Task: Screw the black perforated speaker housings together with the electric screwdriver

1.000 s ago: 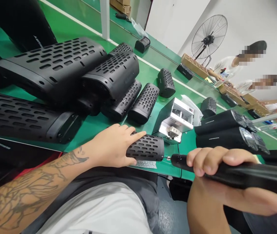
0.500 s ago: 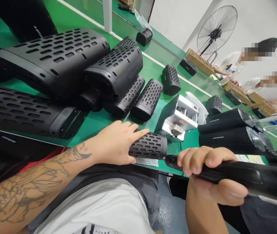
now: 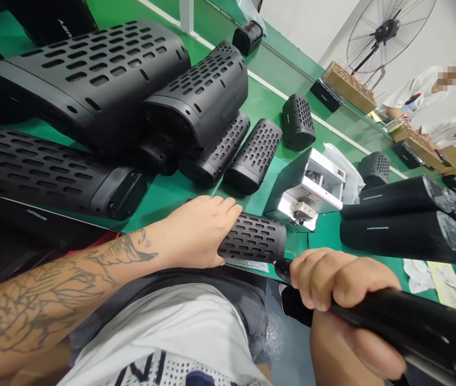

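My left hand (image 3: 201, 230) is wrapped over the left part of a dark slotted metal housing (image 3: 258, 236), which lies on its side at the bench's near edge. Its fingers sit together on top, with the thumb on the near side. In my right hand (image 3: 344, 279) is a black electric screwdriver (image 3: 424, 321), the fingers closed round its body. The tip of the screwdriver meets the near right end of the housing; any screw there is too small to make out. Just behind the housing stands a silver screw feeder (image 3: 308, 187).
Several larger slotted housings (image 3: 107, 75) are stacked at the left. Smaller ones (image 3: 255, 155) stand behind my left hand. Long black cases (image 3: 396, 233) and paper pieces (image 3: 420, 276) lie at the right. Beyond the bench are co-workers (image 3: 416, 91), brown trays (image 3: 348, 86) and a fan (image 3: 388, 32).
The view has shifted, so the bench things appear farther right. My left index finger, stretched out before, now lies with the other fingers on the housing. The screwdriver's rear end has dropped.
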### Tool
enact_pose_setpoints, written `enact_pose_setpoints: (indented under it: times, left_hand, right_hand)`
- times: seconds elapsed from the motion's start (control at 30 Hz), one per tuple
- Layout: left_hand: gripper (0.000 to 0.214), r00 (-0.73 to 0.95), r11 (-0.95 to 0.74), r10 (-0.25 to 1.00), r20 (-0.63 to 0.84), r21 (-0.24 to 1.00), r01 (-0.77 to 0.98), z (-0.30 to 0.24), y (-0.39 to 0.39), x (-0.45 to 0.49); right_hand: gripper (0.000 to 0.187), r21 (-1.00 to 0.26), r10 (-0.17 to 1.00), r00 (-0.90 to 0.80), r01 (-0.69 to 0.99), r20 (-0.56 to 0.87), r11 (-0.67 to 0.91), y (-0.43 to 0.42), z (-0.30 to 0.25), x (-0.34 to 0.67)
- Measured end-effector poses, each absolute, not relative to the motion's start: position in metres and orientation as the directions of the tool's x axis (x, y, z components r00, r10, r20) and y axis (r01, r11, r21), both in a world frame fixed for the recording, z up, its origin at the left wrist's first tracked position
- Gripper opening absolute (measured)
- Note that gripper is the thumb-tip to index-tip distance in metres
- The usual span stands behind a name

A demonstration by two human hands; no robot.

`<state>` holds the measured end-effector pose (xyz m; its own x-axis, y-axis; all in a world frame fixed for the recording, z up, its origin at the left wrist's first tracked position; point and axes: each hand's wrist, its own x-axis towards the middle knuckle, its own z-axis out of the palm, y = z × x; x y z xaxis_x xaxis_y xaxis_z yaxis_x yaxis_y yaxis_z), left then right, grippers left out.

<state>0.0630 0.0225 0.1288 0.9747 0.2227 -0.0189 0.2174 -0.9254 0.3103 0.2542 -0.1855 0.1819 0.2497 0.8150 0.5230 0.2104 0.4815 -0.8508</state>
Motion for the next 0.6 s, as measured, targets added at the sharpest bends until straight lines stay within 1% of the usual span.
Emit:
enact_pose_setpoints:
  times: [0.07,0.13,0.2,0.27,0.37,0.47,0.53,0.6]
  left_hand:
    - [0.058,0.976,-0.925,0.219,0.003,0.318,0.207,0.128,0.022,0.063]
    - [0.057,0.975,-0.922,0.221,0.007,0.328,0.206,0.127,0.023,0.062]
    - [0.055,0.973,-0.917,0.230,0.006,0.336,0.214,0.126,0.023,0.062]
    - [0.054,0.971,-0.912,0.240,0.011,0.344,0.222,0.124,0.022,0.062]
    - [0.057,0.969,-0.907,0.249,0.008,0.352,0.230,0.123,0.022,0.061]
    - [0.067,0.963,-0.899,0.268,-0.027,0.352,0.260,0.124,0.020,0.062]
    - [0.076,0.952,-0.887,0.300,-0.064,0.349,0.303,0.127,0.018,0.063]
    - [0.085,0.935,-0.873,0.339,-0.101,0.338,0.353,0.130,0.016,0.065]
  right_hand:
    - [0.046,-0.839,0.809,0.235,0.235,0.538,0.490,-0.185,0.182,0.257]
    - [0.046,-0.834,0.815,0.195,0.223,0.546,0.505,-0.181,0.183,0.259]
    - [0.045,-0.843,0.836,0.150,0.212,0.528,0.494,-0.176,0.185,0.258]
    - [0.046,-0.855,0.849,0.146,0.206,0.508,0.477,-0.174,0.187,0.254]
    - [0.045,-0.870,0.851,0.204,0.214,0.484,0.444,-0.180,0.188,0.247]
    - [0.046,-0.883,0.832,0.300,0.202,0.467,0.423,-0.190,0.190,0.252]
    - [0.043,-0.869,0.792,0.360,0.166,0.494,0.466,-0.190,0.194,0.269]
    - [0.040,-0.817,0.711,0.411,0.198,0.570,0.541,-0.180,0.197,0.297]
